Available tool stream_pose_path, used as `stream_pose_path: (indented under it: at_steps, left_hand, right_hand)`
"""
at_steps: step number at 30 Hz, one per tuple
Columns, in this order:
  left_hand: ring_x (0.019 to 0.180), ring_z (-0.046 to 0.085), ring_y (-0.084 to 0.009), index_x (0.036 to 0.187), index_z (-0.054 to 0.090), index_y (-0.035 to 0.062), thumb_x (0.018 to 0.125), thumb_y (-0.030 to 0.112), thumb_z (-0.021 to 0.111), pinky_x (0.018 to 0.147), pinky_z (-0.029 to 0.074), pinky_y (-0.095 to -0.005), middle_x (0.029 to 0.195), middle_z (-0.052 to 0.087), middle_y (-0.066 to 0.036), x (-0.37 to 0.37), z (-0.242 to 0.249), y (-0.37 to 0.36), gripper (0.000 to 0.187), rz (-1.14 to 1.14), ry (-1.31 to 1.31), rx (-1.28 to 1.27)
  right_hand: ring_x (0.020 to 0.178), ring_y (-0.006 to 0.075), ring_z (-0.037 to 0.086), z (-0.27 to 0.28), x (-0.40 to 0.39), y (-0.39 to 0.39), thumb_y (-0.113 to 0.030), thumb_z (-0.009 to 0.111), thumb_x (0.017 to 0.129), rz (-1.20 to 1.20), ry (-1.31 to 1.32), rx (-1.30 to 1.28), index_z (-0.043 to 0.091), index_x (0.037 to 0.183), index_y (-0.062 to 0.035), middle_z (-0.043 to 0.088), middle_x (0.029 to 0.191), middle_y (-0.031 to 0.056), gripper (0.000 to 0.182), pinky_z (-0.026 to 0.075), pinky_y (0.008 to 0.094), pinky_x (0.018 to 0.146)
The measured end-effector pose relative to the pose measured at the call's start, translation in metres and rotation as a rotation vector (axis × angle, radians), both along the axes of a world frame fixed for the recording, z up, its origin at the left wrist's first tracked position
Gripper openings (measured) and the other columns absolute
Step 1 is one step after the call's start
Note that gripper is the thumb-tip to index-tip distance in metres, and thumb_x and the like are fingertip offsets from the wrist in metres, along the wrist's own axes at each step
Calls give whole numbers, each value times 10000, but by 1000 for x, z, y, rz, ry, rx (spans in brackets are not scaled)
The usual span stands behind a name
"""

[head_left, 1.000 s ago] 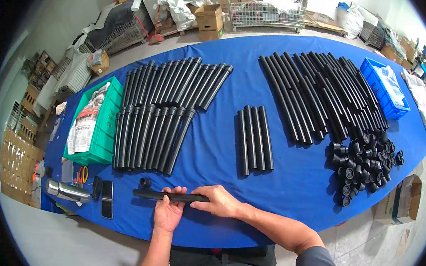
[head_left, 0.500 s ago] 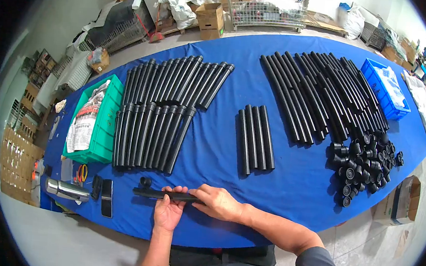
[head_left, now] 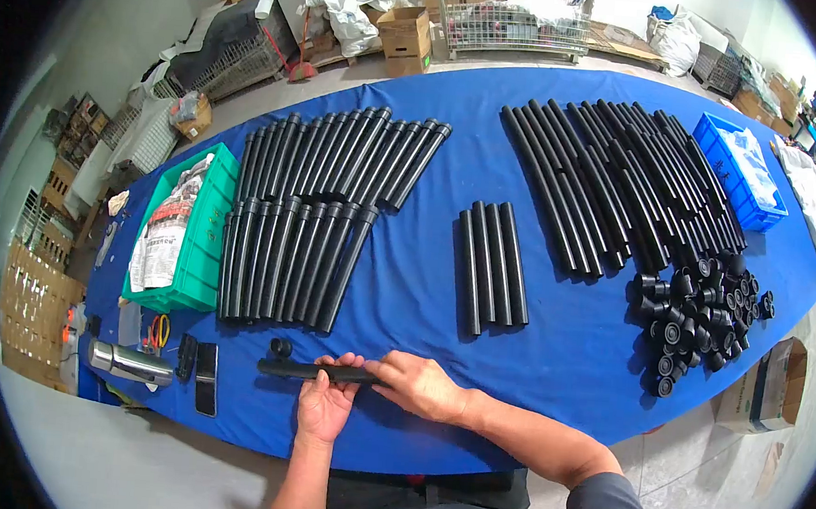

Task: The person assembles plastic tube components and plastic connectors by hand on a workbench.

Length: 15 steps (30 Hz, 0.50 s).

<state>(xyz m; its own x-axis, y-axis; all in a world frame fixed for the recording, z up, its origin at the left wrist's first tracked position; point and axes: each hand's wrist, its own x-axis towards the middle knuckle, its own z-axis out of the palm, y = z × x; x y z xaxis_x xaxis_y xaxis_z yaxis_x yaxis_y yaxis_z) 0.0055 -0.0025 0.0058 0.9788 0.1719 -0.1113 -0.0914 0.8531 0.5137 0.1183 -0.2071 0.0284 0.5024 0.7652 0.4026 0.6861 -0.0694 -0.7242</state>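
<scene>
A black tube (head_left: 291,369) lies nearly level across both hands, close in front of the person at the near edge of the blue surface (head_left: 408,255). The left hand (head_left: 325,408) is turned palm up beneath it, cradling the middle, thumb over the near side and fingertips showing past the far side. The right hand (head_left: 425,388), its back towards me, is curled narrowly round the other end, so I can't make that end out. The free end pokes out to the left of the left hand; just beyond it sits a loose cap (head_left: 280,348), touching or not I can't tell.

Past the hands, four tubes (head_left: 486,265) lie side by side, well apart from the one being held. Over to the left, two rows of capped tubes (head_left: 303,266) lie beside a green crate (head_left: 203,240). A phone (head_left: 206,382) and a flask (head_left: 129,365) rest left of the held tube. Far right, there's a heap of caps (head_left: 697,313) below a big spread of tubes (head_left: 573,190).
</scene>
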Motion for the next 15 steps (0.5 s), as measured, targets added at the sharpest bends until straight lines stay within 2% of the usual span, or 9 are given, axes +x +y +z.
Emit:
stream_pose_path:
  at_steps: [4, 7, 8, 11, 12, 15]
  left_hand:
    - [1333, 550, -380, 1204, 605, 54, 1002, 130, 642, 1147, 453, -530, 1319, 638, -221, -3, -3, 3, 219, -1, -9, -27]
    - [1351, 535, -378, 1248, 608, 43, 1020, 128, 607, 1152, 449, -523, 1346, 628, -227, -1, 0, -1, 243, -1, -33, 11]
    - [1349, 537, -378, 1246, 608, 41, 1019, 128, 608, 1150, 452, -523, 1345, 628, -227, -1, 1, -1, 243, -3, -18, 6]
    - [1340, 544, -378, 1240, 605, 37, 1017, 126, 612, 1145, 457, -524, 1342, 628, -225, -1, -1, 1, 241, -7, -2, -5]
    - [1337, 546, -379, 1237, 603, 34, 1015, 125, 614, 1145, 457, -525, 1340, 628, -225, -1, -2, 1, 240, -12, -17, -4]
    - [1325, 554, -381, 1229, 603, 32, 1009, 115, 622, 1143, 457, -531, 1339, 627, -225, -2, 2, -2, 236, 1, -2, 36]
  right_hand:
    - [899, 377, 670, 5, -1, -2, -187, 752, 895, 65, 200, 91, 618, 1236, -7, 651, 972, 175, 408, 554, 459, 786]
    - [903, 380, 669, -4, 5, -1, -190, 752, 896, 68, 318, 2, 615, 1230, 2, 656, 981, 180, 409, 551, 464, 800]
    - [904, 361, 676, -4, 1, 0, -190, 753, 895, 12, 150, 19, 624, 1212, 0, 653, 975, 176, 391, 561, 448, 757]
    - [890, 328, 681, 4, -5, 0, -196, 754, 897, -28, -99, 68, 639, 1184, -1, 646, 952, 176, 365, 568, 420, 694]
    - [867, 308, 675, 4, -4, 1, -174, 752, 889, -26, -54, 98, 630, 1199, -12, 621, 946, 159, 371, 570, 412, 650]
    - [902, 305, 685, 44, 13, -8, -192, 755, 896, 152, 740, -342, 619, 1240, -15, 642, 994, 179, 411, 578, 407, 682]
